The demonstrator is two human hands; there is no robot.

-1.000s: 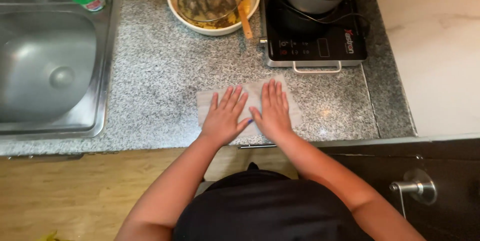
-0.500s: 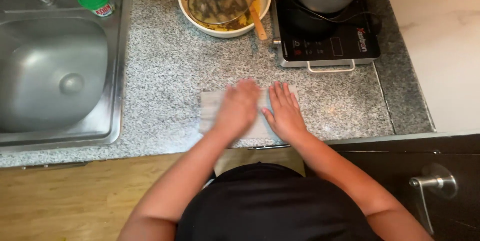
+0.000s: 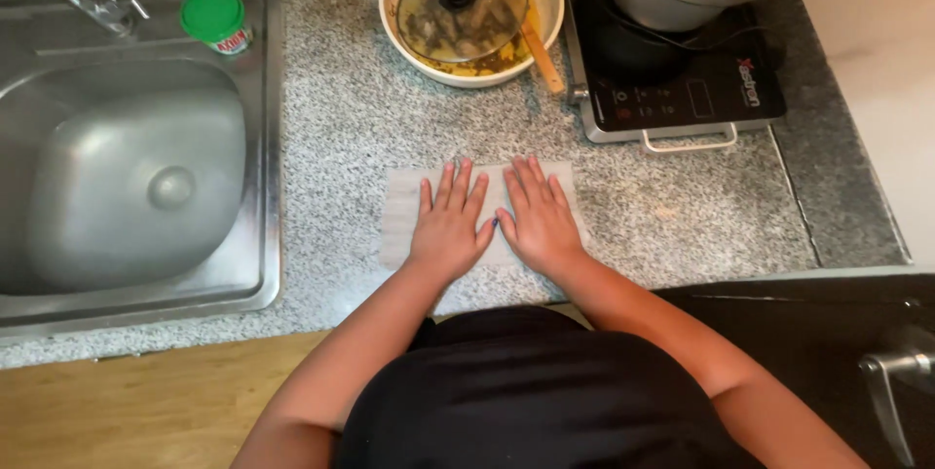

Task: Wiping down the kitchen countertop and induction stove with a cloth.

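Our left hand (image 3: 450,225) has slid back beside the right hand (image 3: 538,221), fingers spread flat on the thin pale sheet (image 3: 401,216) covering speckled granite worktop (image 3: 672,211).

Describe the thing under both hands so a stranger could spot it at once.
On the speckled grey granite counter, between the steel sink and the black induction hob, lies a pale rectangular cloth. The left hand and right hand press it flat; nothing else there is flat and soft.
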